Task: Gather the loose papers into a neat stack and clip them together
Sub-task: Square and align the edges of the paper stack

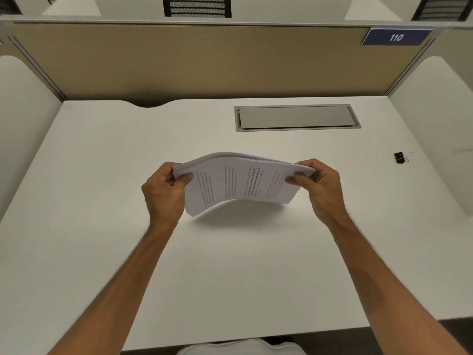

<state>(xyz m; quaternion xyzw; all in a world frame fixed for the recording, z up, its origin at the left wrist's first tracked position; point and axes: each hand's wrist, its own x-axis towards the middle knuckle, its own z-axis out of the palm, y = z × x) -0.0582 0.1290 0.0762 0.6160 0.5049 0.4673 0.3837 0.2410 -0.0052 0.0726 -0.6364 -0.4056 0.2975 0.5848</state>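
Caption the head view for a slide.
Both hands, left hand and right hand, hold a stack of papers above the desk; binder clip waits aside.

The table (102, 175) was plain white, and the papers (238, 180) were white too, patterned with rows of fine dark printed text. A binder clip (399, 158) at the right was black with silver wire handles, the cover plate (297, 117) set into the tabletop was flat grey within a lighter grey frame, and the partition (204, 62) behind was tan with a pale grey trim. On that partition's upper right corner a label (396, 37) was dark blue with "110" in white figures, while the side panels (23, 119) were off-white.
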